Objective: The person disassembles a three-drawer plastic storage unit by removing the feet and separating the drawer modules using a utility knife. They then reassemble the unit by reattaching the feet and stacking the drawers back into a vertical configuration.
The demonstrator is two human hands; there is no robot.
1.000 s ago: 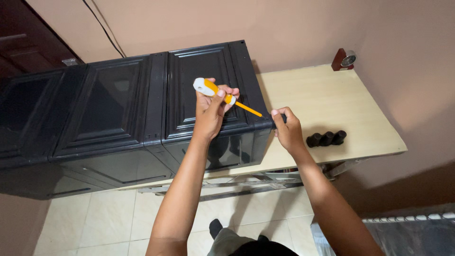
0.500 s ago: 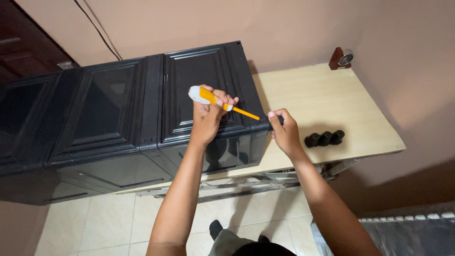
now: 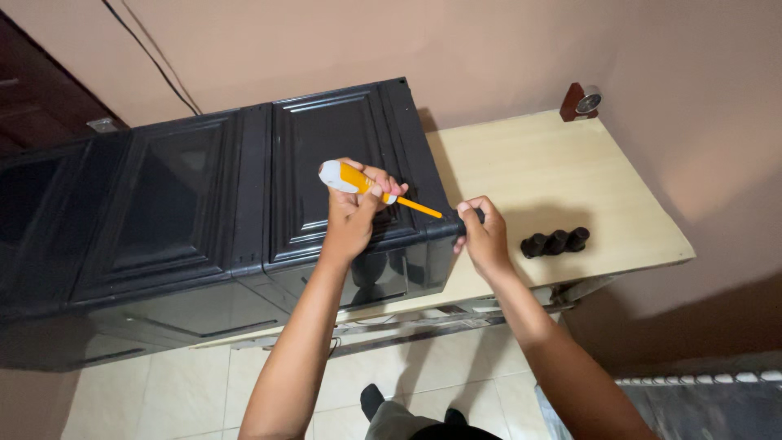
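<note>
A long black plastic cabinet (image 3: 204, 187) lies on its side across a light wooden table (image 3: 554, 171). My left hand (image 3: 352, 213) grips a screwdriver (image 3: 358, 181) with a white and orange handle, its orange shaft pointing right towards the cabinet's near right corner. My right hand (image 3: 482, 235) is closed on a small black foot-like part (image 3: 475, 217) at that corner, just past the screwdriver's tip.
Three small black cylindrical parts (image 3: 555, 241) stand in a row on the table to the right of my right hand. A small clock on a dark red stand (image 3: 580, 101) sits at the table's far corner by the wall. Tiled floor lies below.
Both hands and the screwdriver stay at the cabinet's right corner; the view has drifted slightly, so everything sits a little lower and to the left in the picture.
</note>
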